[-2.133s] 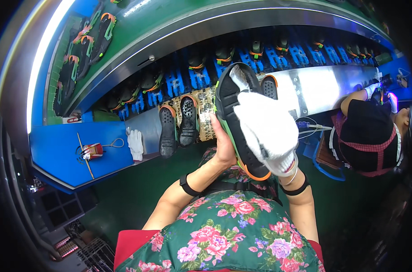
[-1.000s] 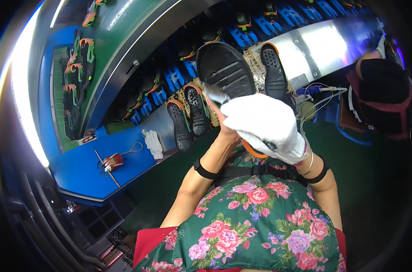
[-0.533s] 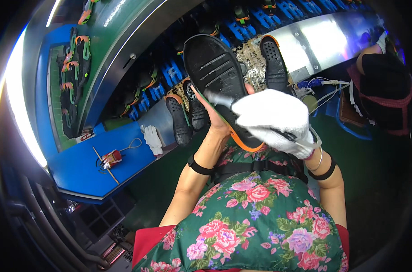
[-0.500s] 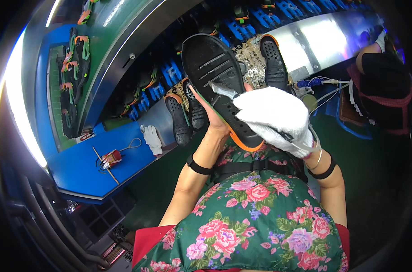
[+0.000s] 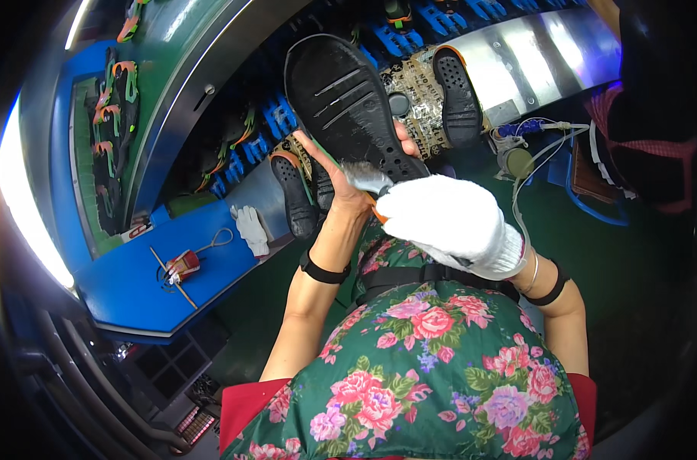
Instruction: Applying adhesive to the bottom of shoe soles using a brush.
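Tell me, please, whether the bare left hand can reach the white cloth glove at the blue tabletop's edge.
Probably not without letting go: the bare left hand holds the large black rubbery sole. The white cloth glove looks uncovered, but a smaller orange-rimmed black sole is between them in this view.

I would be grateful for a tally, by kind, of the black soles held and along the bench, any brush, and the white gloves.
Black sole in the left hand: 1
Black soles along the bench: 3 (one partly hidden)
Brush in the gloved right hand: 1
White gloves, one worn, one loose: 2
Total: 7
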The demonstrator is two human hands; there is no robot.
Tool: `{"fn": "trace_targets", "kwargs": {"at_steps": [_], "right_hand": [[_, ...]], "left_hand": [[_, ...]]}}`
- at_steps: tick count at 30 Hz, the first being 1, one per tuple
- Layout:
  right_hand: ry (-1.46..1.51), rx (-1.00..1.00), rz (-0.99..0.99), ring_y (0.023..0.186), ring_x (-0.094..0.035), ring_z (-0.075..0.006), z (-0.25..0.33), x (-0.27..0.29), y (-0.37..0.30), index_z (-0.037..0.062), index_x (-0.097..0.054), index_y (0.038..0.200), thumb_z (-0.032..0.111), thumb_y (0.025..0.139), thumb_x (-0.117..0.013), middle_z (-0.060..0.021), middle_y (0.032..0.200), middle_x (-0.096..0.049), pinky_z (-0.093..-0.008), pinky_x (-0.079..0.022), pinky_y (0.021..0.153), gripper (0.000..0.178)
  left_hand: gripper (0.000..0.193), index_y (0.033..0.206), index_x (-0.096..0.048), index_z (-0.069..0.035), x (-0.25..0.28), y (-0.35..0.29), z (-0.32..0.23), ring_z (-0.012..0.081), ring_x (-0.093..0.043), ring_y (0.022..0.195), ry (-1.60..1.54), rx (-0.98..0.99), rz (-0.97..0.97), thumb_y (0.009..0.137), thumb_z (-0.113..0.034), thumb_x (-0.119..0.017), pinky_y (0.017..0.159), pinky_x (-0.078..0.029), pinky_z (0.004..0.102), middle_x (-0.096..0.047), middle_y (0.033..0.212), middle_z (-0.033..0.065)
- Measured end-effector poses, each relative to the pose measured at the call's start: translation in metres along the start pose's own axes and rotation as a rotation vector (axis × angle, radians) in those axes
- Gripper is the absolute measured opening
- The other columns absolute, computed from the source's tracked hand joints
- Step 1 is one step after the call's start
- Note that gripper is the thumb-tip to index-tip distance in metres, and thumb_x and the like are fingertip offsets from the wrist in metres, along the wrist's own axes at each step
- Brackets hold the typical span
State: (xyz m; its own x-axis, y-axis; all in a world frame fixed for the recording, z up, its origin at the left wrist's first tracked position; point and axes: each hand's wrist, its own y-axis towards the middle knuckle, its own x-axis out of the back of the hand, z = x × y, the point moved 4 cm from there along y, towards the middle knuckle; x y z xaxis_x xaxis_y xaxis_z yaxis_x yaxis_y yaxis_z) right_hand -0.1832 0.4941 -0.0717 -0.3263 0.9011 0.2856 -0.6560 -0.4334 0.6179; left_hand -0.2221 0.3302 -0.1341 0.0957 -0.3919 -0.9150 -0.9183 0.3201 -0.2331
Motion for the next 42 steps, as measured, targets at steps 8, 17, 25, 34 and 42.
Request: {"fn": "trace_targets", "kwargs": {"at_steps": [8, 17, 25, 34, 42], "right_hand": [[-0.009, -0.057, -0.038, 0.097, -0.074, -0.0293, 0.001, 0.007, -0.002, 0.0085, -0.078, 0.102, 0.0, 0.077, -0.078, -0.0125, 0.107, -0.076, -0.0375, -0.059, 0.082, 0.027], [0.046, -0.111, -0.08, 0.09, -0.075, -0.0306, -0.007, 0.025, 0.004, 0.0039, -0.077, 0.1, 0.0, 0.073, -0.081, -0.0151, 0.101, -0.076, -0.0379, -0.059, 0.077, 0.028], [0.222, -0.26, -0.192, 0.088, -0.075, -0.0283, -0.025, 0.034, 0.0, 0.0023, -0.077, 0.09, -0.002, 0.075, -0.08, -0.0143, 0.098, -0.077, -0.0356, -0.059, 0.077, 0.016], [0.363, -0.344, -0.191, 0.088, -0.075, -0.0247, -0.032, 0.035, -0.003, 0.0035, -0.079, 0.098, -0.002, 0.079, -0.079, -0.0125, 0.1, -0.077, -0.0338, -0.06, 0.078, 0.02], [0.333, -0.411, -0.193, 0.086, -0.075, -0.0281, -0.03, 0.035, -0.003, 0.0027, -0.077, 0.086, -0.003, 0.073, -0.08, -0.0147, 0.094, -0.077, -0.0354, -0.058, 0.077, 0.015]], "left_hand": [[0.131, 0.128, -0.055, -0.002, -0.001, 0.012, -0.015, 0.0346, -0.065, 0.085, 0.098, -0.077, 0.029, 0.059, -0.109, -0.024, 0.08, -0.055, 0.0497, -0.064, 0.099, 0.0214], [0.132, 0.126, -0.055, 0.001, -0.013, 0.026, -0.024, 0.0342, -0.065, 0.084, 0.143, -0.153, 0.15, 0.059, -0.109, -0.026, 0.078, -0.056, 0.0475, -0.065, 0.099, 0.0222], [0.129, 0.122, -0.057, 0.001, -0.01, 0.039, -0.028, 0.0355, -0.067, 0.084, 0.161, -0.15, 0.203, 0.059, -0.108, -0.032, 0.075, -0.056, 0.0468, -0.066, 0.099, 0.0219], [0.114, 0.108, -0.063, 0.001, -0.024, 0.044, -0.031, 0.0249, -0.064, 0.083, 0.322, -0.175, 0.179, 0.064, -0.102, -0.045, 0.077, -0.05, 0.0386, -0.064, 0.096, 0.0138], [0.119, 0.104, -0.062, 0.003, -0.027, 0.047, -0.035, 0.0261, -0.064, 0.082, 0.465, -0.093, 0.256, 0.06, -0.106, -0.041, 0.074, -0.05, 0.0387, -0.066, 0.093, 0.0149]]}}
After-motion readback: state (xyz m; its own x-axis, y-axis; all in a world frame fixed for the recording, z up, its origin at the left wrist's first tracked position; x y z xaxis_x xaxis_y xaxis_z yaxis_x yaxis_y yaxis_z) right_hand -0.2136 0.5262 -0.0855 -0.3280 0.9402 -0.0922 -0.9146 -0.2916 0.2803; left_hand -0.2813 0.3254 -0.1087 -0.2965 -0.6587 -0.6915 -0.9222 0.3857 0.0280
